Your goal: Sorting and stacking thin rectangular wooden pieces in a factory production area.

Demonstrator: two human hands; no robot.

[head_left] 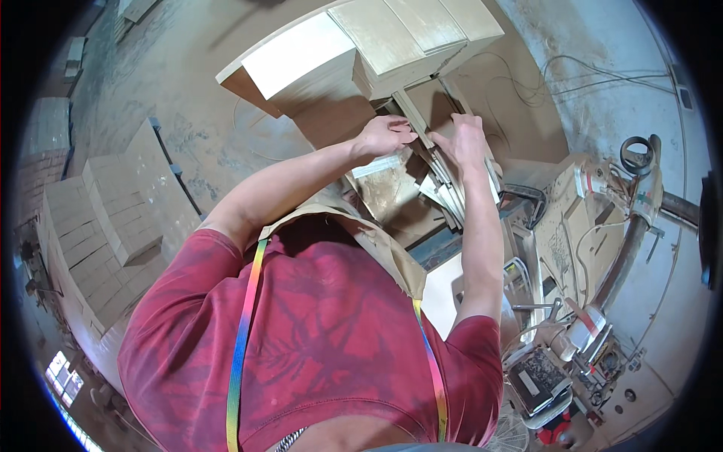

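I look down over my own red tie-dyed shirt (324, 339) and tan apron bib (376, 241), which block much of what lies close below me. My left hand (385, 135) reaches forward with its fingers curled down onto a long, narrow pale wooden strip (419, 124) that slants away from me; the fingertips press on it, but I cannot tell whether they wrap under its edge. My right hand (467, 139) lies just beside the left one, palm down and fingers together on the same bundle of strips (452, 192), whose near ends fan out below my wrist. Its thumb is hidden, so I cannot make out a proper grasp there either. The strips rest on a dusty brown surface (392, 188), partly covered by my arms.

Beyond the hands sit stacks of flat pale wooden boards (407, 38), the top ones cut off by the upper edge. To my left, low stacks of small tan wooden blocks (113, 218) stand on the concrete floor (181, 98). At right, a cluttered machine with a grey pipe, hoses and cables (602, 301) is bent by the lens and hard to read.
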